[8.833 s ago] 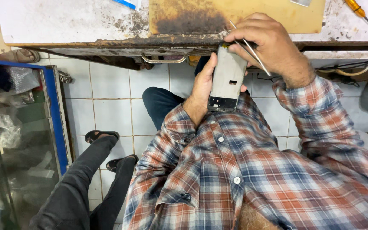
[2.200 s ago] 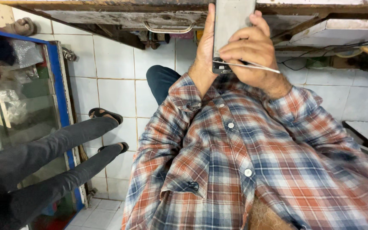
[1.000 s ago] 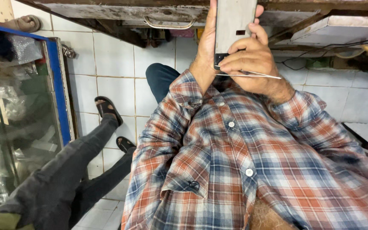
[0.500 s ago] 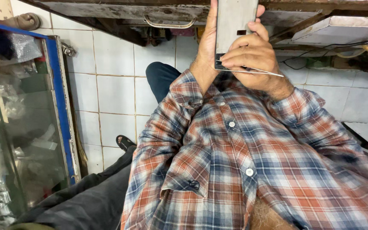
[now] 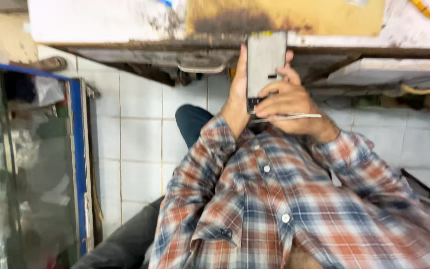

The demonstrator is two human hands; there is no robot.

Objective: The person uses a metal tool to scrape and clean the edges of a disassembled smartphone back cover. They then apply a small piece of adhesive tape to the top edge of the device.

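Observation:
My left hand (image 5: pixel 234 102) grips a flat grey phone-like slab (image 5: pixel 265 60) along its left edge and holds it upright in front of my chest. My right hand (image 5: pixel 290 107) wraps over the slab's lower end, fingers touching its right side. A thin pair of metal tweezers (image 5: pixel 294 117) is pinched in that hand, lying level and pointing right. Both arms wear plaid shirt sleeves. The slab's lower end is hidden behind my right fingers.
A worn workbench edge (image 5: pixel 125 22) with a scorched yellow mat (image 5: pixel 294 15) runs across the top, with a metal drawer handle (image 5: pixel 201 68) beneath it. A blue-framed glass cabinet (image 5: pixel 77 159) stands left. Another person's dark trouser leg (image 5: pixel 123 244) lies at the bottom left. The floor is white tile (image 5: pixel 140 139).
The view has tilted up, showing the bench top. My hands and the slab sit slightly lower in the picture. The other person's leg has drawn back toward the bottom edge.

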